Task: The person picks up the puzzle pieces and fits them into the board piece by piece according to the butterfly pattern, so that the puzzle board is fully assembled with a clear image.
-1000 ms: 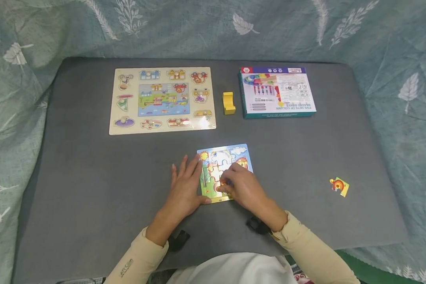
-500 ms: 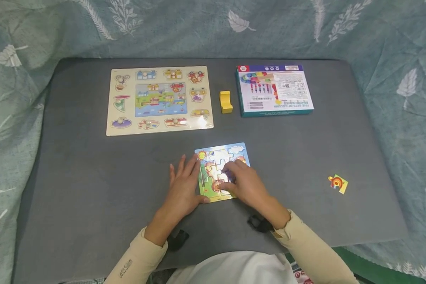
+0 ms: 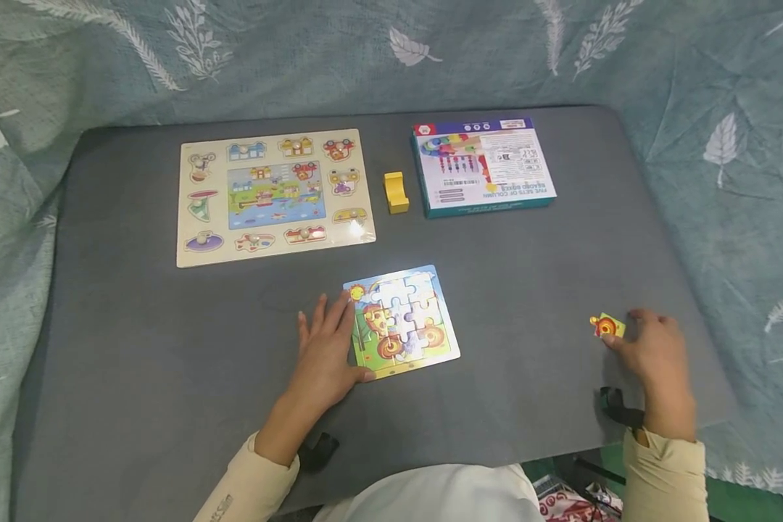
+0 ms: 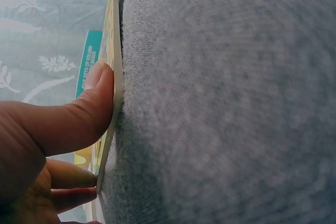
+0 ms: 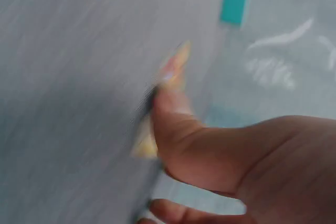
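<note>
A square jigsaw puzzle board [image 3: 401, 322] with a bright cartoon picture lies near the middle of the table; glare whitens several of its pieces. My left hand [image 3: 326, 355] rests along its left edge, fingers spread and thumb at the lower left corner. In the left wrist view the thumb [image 4: 89, 111] lies against the board's rim [image 4: 116, 66]. Far to the right, my right hand [image 3: 655, 355] is at a loose yellow-and-red puzzle piece [image 3: 607, 326]. Its thumb touches the piece, and the other fingers reach past the piece's right side. The right wrist view is blurred.
A wooden knob puzzle [image 3: 277, 196] lies at the back left of the grey table [image 3: 170, 362]. To its right stand a yellow curved block [image 3: 396, 193] and a flat toy box [image 3: 486, 168]. A leaf-patterned cloth [image 3: 339, 58] hangs behind the table.
My right hand has left the puzzle board and swung right to the loose piece, uncovering the board's right side. The left hand stays at the board. The head view has shifted slightly.
</note>
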Tool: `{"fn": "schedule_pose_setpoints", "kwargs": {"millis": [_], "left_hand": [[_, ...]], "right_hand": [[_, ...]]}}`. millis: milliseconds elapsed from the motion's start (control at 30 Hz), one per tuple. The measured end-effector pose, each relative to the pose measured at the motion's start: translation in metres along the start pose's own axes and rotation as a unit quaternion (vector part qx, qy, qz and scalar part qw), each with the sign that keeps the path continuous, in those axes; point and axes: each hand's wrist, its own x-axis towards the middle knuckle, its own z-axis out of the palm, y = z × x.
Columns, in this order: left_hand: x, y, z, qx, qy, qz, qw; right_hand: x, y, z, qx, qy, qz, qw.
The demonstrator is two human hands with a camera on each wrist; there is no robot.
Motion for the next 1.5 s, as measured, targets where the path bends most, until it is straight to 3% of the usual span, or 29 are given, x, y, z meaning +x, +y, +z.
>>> {"fn": "schedule_pose_setpoints", "kwargs": {"millis": [133, 333, 433, 600, 700, 867, 967, 1100, 1200, 1267, 1500], "left_hand": [[0.001, -0.001, -0.001, 0.003, 0.0, 0.001, 1.0], [0.001, 0.0, -0.002, 0.01, -0.004, -0.002, 0.9999], [0.002, 0.0, -0.001, 0.01, -0.007, -0.004, 0.9999], [0.001, 0.0, 0.0, 0.003, 0.0, -0.008, 1.0], [0.0, -0.001, 0.001, 0.0, 0.008, -0.007, 0.9999], [-0.001, -0.002, 0.001, 0.0, 0.006, -0.006, 1.0], [-0.001, -0.003, 0.002, -0.002, 0.005, -0.005, 1.0], [-0.001, -0.003, 0.002, -0.006, 0.004, -0.006, 1.0], [-0.001, -0.003, 0.002, -0.004, 0.0, -0.009, 1.0], [-0.001, -0.002, 0.002, -0.001, -0.002, -0.012, 0.9999], [-0.002, -0.001, 0.0, -0.002, 0.004, -0.011, 0.9999]], "right_hand": [[0.004, 0.014, 0.003, -0.008, 0.001, -0.001, 1.0], [0.008, 0.002, 0.013, -0.001, 0.036, -0.04, 0.9986], [0.01, -0.007, 0.016, 0.01, 0.037, -0.089, 0.9953], [0.013, -0.027, 0.025, 0.041, 0.044, -0.186, 0.9808], [0.014, -0.038, 0.028, 0.047, 0.041, -0.205, 0.9767], [0.014, -0.057, 0.028, 0.068, 0.002, -0.221, 0.973], [0.012, -0.077, 0.032, 0.119, -0.036, -0.258, 0.9581], [0.001, -0.119, 0.043, 0.195, -0.106, -0.327, 0.9187], [-0.01, -0.147, 0.054, 0.212, -0.149, -0.365, 0.894], [-0.017, -0.159, 0.061, 0.211, -0.163, -0.37, 0.89], [-0.023, -0.172, 0.071, 0.201, -0.145, -0.358, 0.9]]}}
